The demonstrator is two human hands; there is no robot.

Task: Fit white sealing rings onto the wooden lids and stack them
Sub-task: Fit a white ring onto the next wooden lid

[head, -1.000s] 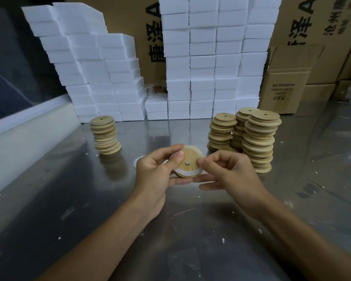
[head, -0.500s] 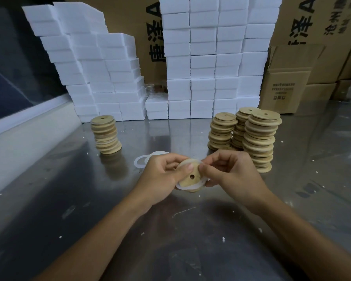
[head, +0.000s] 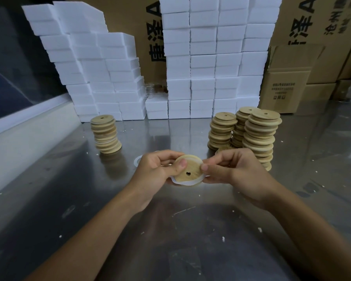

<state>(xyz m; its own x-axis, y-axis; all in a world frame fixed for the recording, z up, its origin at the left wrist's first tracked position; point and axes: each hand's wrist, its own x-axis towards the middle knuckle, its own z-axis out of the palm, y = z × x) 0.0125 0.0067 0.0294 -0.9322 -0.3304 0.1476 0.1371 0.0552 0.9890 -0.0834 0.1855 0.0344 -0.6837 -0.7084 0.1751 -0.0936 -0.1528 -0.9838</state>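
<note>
Evidently the job is partway through, with one piece in hand. Both hands are clamped on a single wooden lid (head: pixel 187 169) held above the steel table (head: pixel 190 230), near the middle of the scene. The left hand (head: pixel 156 173) grips its left edge, thumb pressed on the face beside the small centre hole; the right hand (head: pixel 235 171) pinches the right edge. A white sealing ring (head: pixel 187 182) shows along the lid's near rim and hangs a little loose there, so I judge it only partly seated: the far side of the ring is hidden behind the wood and fingers, and I cannot tell how far it has gone on.

On the far left stands one short stack of lids (head: pixel 105 134), leaning slightly, with a pale band showing between some discs; I take this for the finished pile, though the rings are too small to confirm on every lid. On the far right stand three taller stacks of lids (head: pixel 249 134), close together, which look bare and so probably wait their turn. Another loose ring (head: pixel 137 161) lies on the table just beyond the left hand.

By that reading, much more is left than done: this ring needs pressing home all round, the lid must go to the left stack, and the right stacks remain.
</note>
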